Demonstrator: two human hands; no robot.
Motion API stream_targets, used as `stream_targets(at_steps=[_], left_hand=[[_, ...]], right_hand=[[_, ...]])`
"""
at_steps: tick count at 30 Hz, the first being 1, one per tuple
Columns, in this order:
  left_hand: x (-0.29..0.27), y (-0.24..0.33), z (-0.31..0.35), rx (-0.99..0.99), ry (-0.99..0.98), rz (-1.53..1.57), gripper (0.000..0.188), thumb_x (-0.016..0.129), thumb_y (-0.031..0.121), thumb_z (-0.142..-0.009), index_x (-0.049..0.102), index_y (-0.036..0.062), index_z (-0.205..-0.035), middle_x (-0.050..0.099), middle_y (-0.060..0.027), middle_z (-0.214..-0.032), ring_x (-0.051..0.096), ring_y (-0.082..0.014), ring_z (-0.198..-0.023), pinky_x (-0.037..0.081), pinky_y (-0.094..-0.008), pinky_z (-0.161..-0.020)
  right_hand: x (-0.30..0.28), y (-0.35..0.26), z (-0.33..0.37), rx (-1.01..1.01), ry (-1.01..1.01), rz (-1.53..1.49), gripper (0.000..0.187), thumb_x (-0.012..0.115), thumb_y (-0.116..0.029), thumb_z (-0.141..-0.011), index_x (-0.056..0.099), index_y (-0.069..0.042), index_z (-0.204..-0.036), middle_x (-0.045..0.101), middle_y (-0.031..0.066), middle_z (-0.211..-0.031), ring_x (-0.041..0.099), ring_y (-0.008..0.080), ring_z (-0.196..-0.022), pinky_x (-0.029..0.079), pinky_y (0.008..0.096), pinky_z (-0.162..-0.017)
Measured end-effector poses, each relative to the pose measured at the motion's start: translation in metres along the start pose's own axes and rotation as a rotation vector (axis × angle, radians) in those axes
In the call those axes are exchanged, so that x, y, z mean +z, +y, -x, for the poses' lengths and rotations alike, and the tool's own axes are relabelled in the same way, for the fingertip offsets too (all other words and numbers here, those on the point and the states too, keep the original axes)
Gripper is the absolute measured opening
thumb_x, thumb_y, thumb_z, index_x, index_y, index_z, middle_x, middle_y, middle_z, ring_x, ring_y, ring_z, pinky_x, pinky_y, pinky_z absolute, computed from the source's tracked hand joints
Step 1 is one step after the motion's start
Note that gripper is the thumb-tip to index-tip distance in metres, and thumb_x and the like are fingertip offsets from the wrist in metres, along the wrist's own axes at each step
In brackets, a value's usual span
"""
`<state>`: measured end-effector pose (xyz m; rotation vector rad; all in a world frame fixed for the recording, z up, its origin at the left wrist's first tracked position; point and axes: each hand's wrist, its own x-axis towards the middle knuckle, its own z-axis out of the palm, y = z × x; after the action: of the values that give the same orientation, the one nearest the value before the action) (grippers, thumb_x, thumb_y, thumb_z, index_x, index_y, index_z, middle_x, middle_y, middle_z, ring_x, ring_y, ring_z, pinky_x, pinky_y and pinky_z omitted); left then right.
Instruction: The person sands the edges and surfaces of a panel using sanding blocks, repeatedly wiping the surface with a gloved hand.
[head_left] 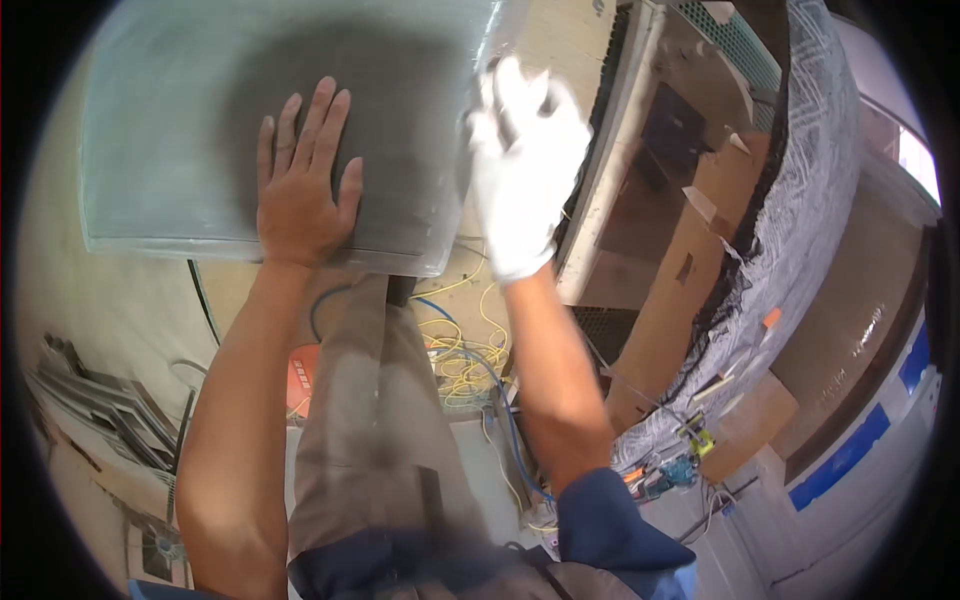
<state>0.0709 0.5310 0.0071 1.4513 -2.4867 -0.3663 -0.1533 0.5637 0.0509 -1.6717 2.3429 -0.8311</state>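
A broad grey-green panel (150,170) with a pale edge spans the upper left in front of me. My bare left hand (305,205) lies flat on it near its lower edge, fingers stretched upward and thumb apart. Beside the panel's right edge is my right hand (530,165) in a white glove. The glove is overexposed and smeared by motion; its fingers seem bent, and I cannot make out whether anything is in them. A dark shadow covers much of the panel around my left hand.
Tangled yellow cord (465,370) and a blue hose (490,375) lie below the panel near a red object (302,372). At right stand torn cardboard (680,310) and a curved, plastic-wrapped edge (815,180). Power tools (670,475) sit lower right; dark frames (110,410) lean left.
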Motion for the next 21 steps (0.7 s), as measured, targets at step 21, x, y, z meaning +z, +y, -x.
stream_targets(at_steps=[21], left_hand=[[-0.002,0.003,0.000,0.021,-0.041,-0.015,0.067,0.055,0.024,-0.101,0.039,0.0151,-0.165,0.038,-0.0035,-0.172,0.035,-0.0333,-0.157,0.020,-0.0528,-0.131]], right_hand=[[0.002,-0.015,0.107,0.263,0.026,-0.247,0.049,0.076,-0.013,-0.089,0.070,-0.004,-0.136,0.068,0.0182,-0.122,0.065,0.0317,-0.104,0.051,0.0398,-0.095]])
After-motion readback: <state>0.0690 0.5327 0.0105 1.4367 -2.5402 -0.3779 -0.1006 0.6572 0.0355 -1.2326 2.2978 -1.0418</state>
